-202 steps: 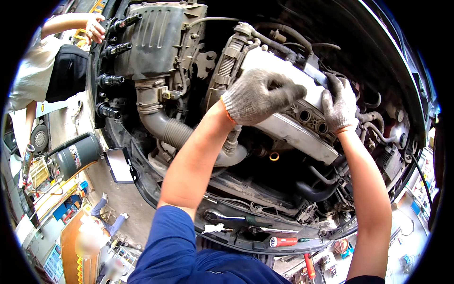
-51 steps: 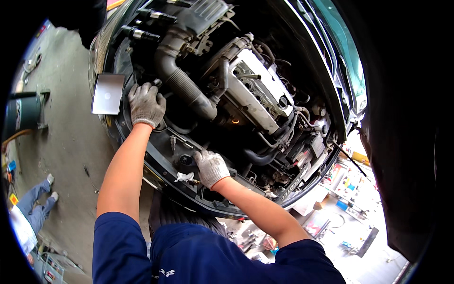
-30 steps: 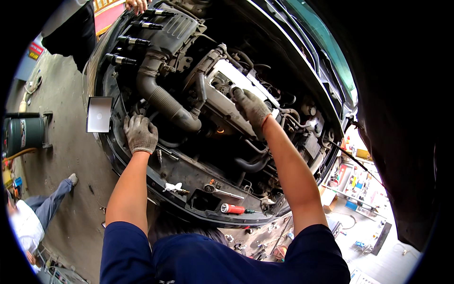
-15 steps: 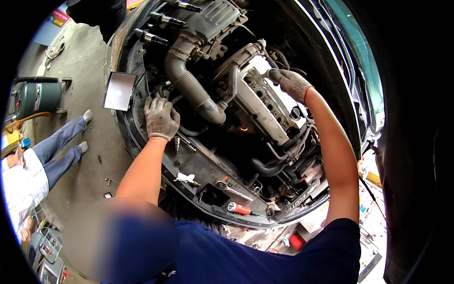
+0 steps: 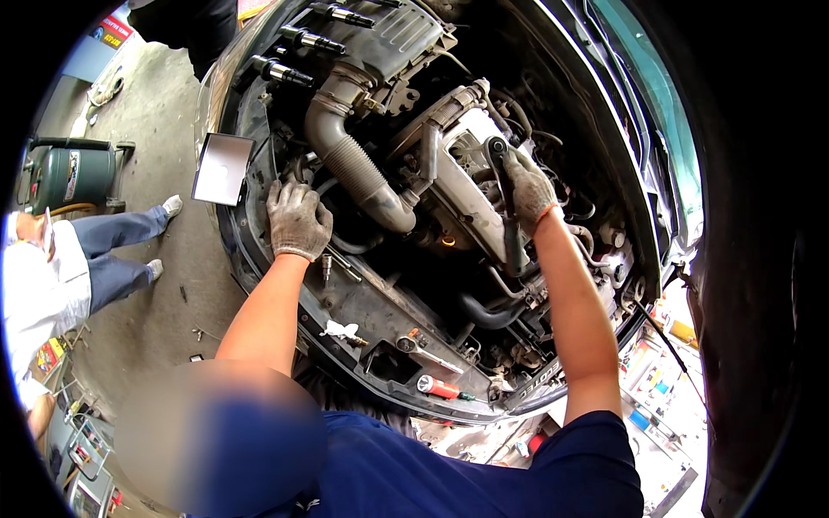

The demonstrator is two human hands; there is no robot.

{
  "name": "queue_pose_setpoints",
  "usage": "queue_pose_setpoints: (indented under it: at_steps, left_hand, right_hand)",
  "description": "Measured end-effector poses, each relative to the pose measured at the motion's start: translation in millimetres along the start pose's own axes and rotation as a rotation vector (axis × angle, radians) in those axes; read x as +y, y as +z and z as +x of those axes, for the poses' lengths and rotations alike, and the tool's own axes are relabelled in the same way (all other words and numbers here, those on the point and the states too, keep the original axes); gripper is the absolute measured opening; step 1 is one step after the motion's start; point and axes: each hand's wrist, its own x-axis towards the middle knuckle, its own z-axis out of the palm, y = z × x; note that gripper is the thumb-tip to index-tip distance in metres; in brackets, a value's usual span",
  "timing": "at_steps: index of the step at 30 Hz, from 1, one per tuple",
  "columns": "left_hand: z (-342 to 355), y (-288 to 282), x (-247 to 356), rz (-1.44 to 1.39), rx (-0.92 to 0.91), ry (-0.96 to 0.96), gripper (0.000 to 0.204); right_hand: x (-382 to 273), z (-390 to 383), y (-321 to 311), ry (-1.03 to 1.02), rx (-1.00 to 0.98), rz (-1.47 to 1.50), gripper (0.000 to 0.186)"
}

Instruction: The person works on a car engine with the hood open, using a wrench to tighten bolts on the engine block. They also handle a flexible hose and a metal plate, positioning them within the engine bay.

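Observation:
My right hand (image 5: 528, 185), in a grey knit glove, grips a dark long-handled ratchet (image 5: 509, 226) over the valve cover (image 5: 465, 194), its round head by the cover's upper openings. My gloved left hand (image 5: 299, 223) lies with fingers apart on the front edge of the engine bay, left of the corrugated intake hose (image 5: 350, 164). Just below it sit a socket (image 5: 326, 269) and a thin metal bar (image 5: 348, 270). Along the front panel lie a second ratchet (image 5: 419, 350), a red flashlight (image 5: 439, 387) and a white crumpled piece (image 5: 341, 330).
Several ignition coils (image 5: 285, 73) line the upper left by the airbox (image 5: 389, 39). An open silver-lidded case (image 5: 220, 173) rests on the left fender edge. A person in white (image 5: 43, 285) is at left near a green cylinder (image 5: 73, 173). The dark raised hood (image 5: 747, 259) fills the right.
Over the last second my right hand has risen, then come back slightly, with the ratchet now showing along the valve cover. My left hand stays on the front edge. The person in white has shifted.

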Motion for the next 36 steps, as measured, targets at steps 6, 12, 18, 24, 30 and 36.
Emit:
queue_pose_setpoints:
  at_steps: [6,12,18,24,30,36]
  left_hand:
    - [-2.7,-3.7,1.0,0.000,0.009,0.004,0.018]
    - [0.4,-3.8,5.2,-0.024,-0.038,-0.013,0.014]
    - [-2.4,-5.7,7.7,-0.041,-0.008,0.001,0.015]
    - [-0.9,-5.1,0.9,-0.009,-0.029,-0.012,0.017]
    - [0.7,-3.5,6.2,-0.030,-0.025,-0.005,0.018]
    - [-0.1,-1.8,4.8,-0.027,-0.014,-0.008,0.020]
  right_hand:
    - [-83.2,17.9,20.5,-0.318,-0.247,-1.761,0.067]
    - [-76.0,34.8,13.5,-0.569,-0.191,-1.782,0.037]
    - [-45.6,38.8,10.5,-0.198,0.159,-1.386,0.065]
    - [-61.1,38.7,26.3,-0.065,-0.034,-1.460,0.087]
    - [-98.9,58.4,7.5,-0.667,-0.439,-2.125,0.048]
    - [-44.9,69.7,0.0,-0.037,0.080,-1.318,0.066]
